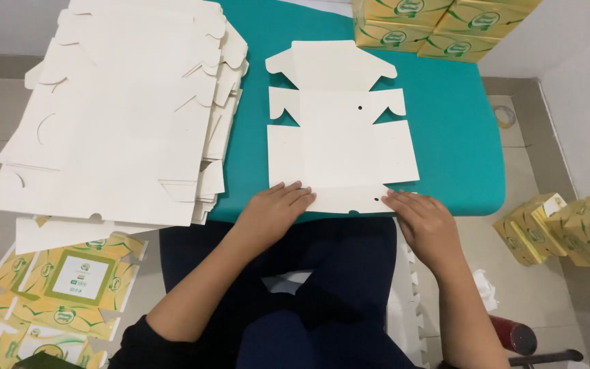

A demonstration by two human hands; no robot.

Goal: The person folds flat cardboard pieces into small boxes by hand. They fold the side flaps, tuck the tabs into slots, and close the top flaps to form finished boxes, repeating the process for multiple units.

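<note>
- White, matte cardboard forms the flat box blank [341,137] that lies unfolded, plain side up, on the teal table [459,137]; its outline has cut flaps, notches and two small round holes.
- The blank's near edge reaches the table's front edge, just above the person's lap in dark trousers [322,260].
- The left hand [274,208] lies palm down on the near left corner of the blank, fingers straight and close together, pressing and not gripping.
- The right hand [423,219] rests on the near right corner in the same way, fingers flat and a little spread, holding nothing.
- To the left, a thick stack of similar white blanks [117,109] covers the table's left part and hangs over its edge; it sits just beside the single blank without touching it.
- Bare teal surface stays free to the right of the blank and between blank and stack.
- At the far edge stand folded yellow-green boxes [438,24].
- More folded boxes [561,229] sit on the floor at right, and printed flat blanks [56,294] lie on the floor at left.
</note>
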